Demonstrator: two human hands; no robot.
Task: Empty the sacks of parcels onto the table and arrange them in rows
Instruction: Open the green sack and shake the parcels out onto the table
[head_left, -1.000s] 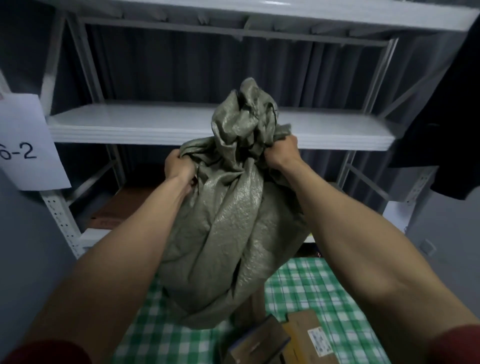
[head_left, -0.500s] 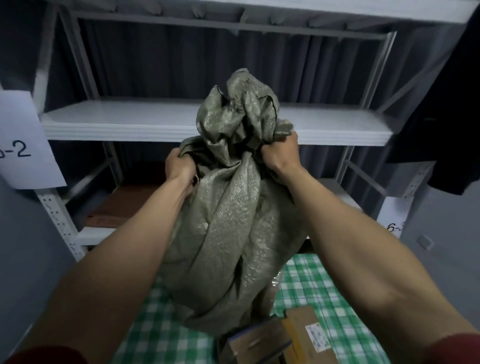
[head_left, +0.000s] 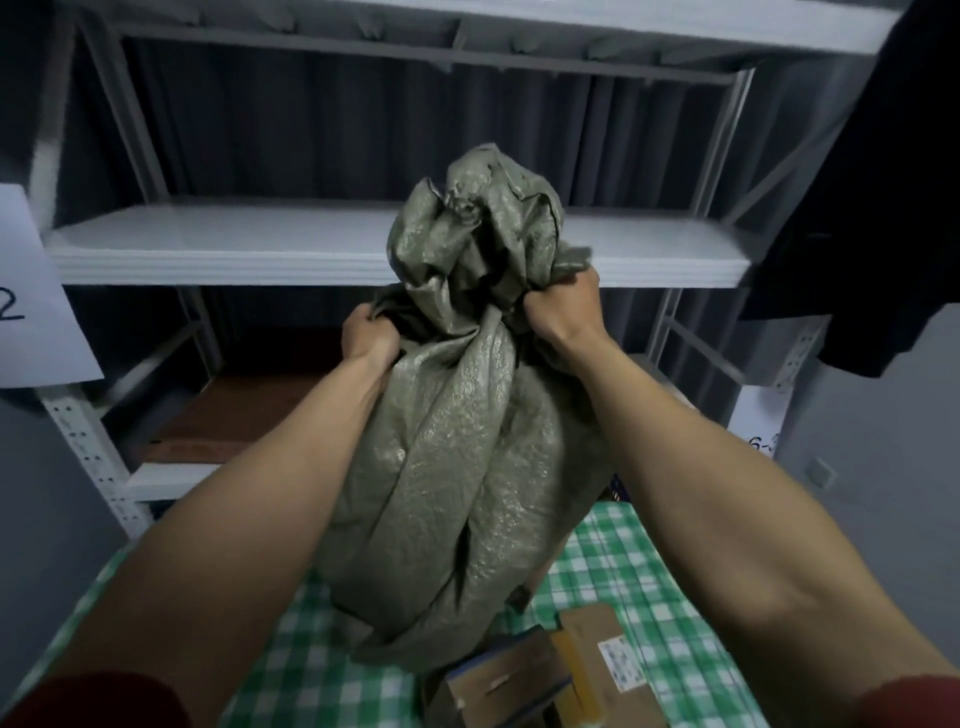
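Note:
A grey-green woven sack hangs upside down over the table with the green checked cloth. My left hand grips the bunched fabric on its left side. My right hand grips it on the right, slightly higher. The bunched end of the sack sticks up between my hands. Under the sack's lower end lie brown cardboard parcels, one with a white label. Whatever is inside the sack is hidden.
A white metal shelf rack stands right behind the table, with a brown box on its lower level. Paper labels hang at the left and right. A dark garment hangs at the upper right.
Both hands have kept their grip and the sack has stayed raised. More of the parcels show beneath its lower end now than a second ago.

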